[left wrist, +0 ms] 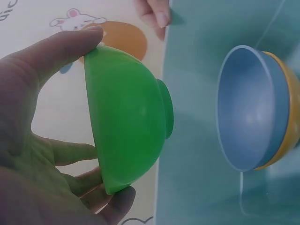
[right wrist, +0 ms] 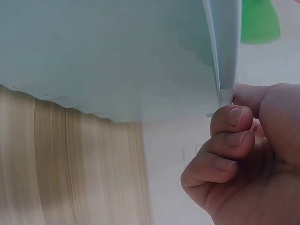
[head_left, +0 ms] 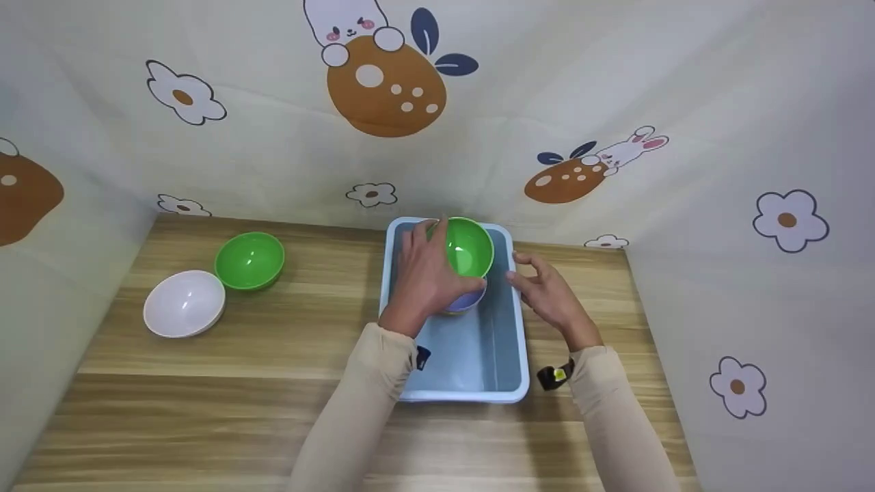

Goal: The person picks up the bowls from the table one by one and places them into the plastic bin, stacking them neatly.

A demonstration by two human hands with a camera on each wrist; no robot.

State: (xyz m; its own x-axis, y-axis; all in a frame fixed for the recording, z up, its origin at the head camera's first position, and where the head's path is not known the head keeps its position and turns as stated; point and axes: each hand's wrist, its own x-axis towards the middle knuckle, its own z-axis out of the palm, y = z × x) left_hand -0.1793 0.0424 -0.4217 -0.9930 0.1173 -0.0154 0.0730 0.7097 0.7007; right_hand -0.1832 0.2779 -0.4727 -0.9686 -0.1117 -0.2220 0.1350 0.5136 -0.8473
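Observation:
My left hand [head_left: 425,277] grips a green bowl [left wrist: 126,122] by its rim, thumb on one side and fingers on the other. It holds this bowl above a light blue rectangular basin [head_left: 459,396]. Inside the basin, a blue bowl [left wrist: 246,110] sits nested in a yellow bowl [left wrist: 291,112], apart from the green one. At the basin's right wall, my right hand [head_left: 550,294] pinches the rim between thumb and curled fingers, as the right wrist view shows from close by.
On the wooden table [head_left: 205,410], left of the basin, a second green bowl [head_left: 250,261] stands beside a white bowl [head_left: 184,304]. Printed cloth [head_left: 273,150] encloses the table at the back and both sides, close behind the basin's far end.

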